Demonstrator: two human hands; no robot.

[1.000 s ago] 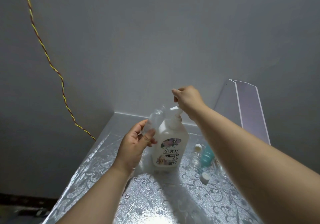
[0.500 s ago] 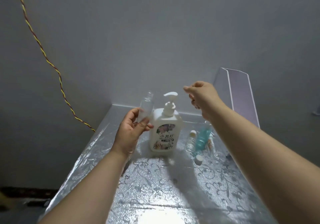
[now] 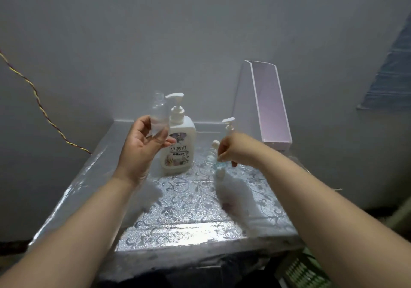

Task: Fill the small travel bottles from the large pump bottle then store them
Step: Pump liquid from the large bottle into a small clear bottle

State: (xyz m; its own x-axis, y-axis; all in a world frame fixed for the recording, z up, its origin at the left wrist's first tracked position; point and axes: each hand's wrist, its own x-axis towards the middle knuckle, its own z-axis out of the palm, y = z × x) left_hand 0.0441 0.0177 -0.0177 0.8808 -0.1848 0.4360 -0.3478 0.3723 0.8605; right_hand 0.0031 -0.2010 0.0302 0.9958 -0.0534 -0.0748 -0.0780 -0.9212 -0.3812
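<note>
The large white pump bottle stands at the back of the table. My left hand holds a small clear travel bottle upright, its open neck just left of the pump nozzle. My right hand is down among the small bottles to the right of the pump bottle, its fingers closed around a small teal pump bottle. That bottle's white pump head sticks up above the hand. A clear capped bottle stands beside it, and a loose white cap lies in front.
The table wears a shiny silver floral cover and sits in a wall corner. A pink open box leans upright at the back right. A twisted red-yellow cable hangs on the left wall. The table's front edge is close to me.
My right hand left the large pump head, swung right and dropped onto the small bottles. My left hand drew the clear bottle slightly away from the nozzle. The camera tilted down.
</note>
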